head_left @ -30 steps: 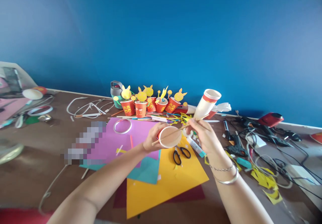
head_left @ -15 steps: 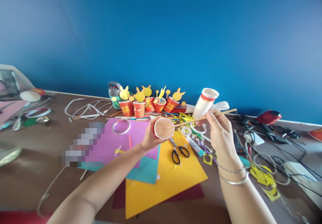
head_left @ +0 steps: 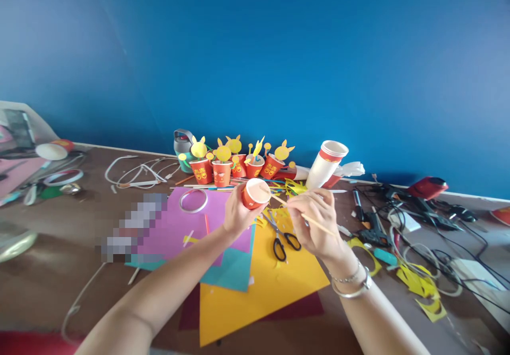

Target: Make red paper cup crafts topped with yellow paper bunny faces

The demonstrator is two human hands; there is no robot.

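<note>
My left hand (head_left: 238, 212) is wrapped around a red paper cup (head_left: 253, 200), its open mouth tilted up toward me and to the right. A thin wooden stick (head_left: 319, 224) is pinched in my right hand (head_left: 314, 219); its far end reaches over the rim into the cup. Whether the tip touches the cup's inside I cannot tell. Below the hands, black-handled scissors (head_left: 282, 241) rest on a yellow sheet (head_left: 263, 302). Behind the cup stand several red paper cups (head_left: 221, 174) with yellow eared paper faces (head_left: 222, 150) on sticks.
A stack of white cups (head_left: 325, 166) leans at the back right. Purple paper (head_left: 159, 233), a tape roll (head_left: 193, 201) and a pixelated patch lie left. Right are a glue gun (head_left: 372, 230), yellow scraps (head_left: 418, 280), tangled cables (head_left: 442, 254) and a red hair dryer (head_left: 428, 187).
My right hand has moved left and down, closer to the cup, and the stick now slopes down toward me. The cup has tilted, showing more of its red side.
</note>
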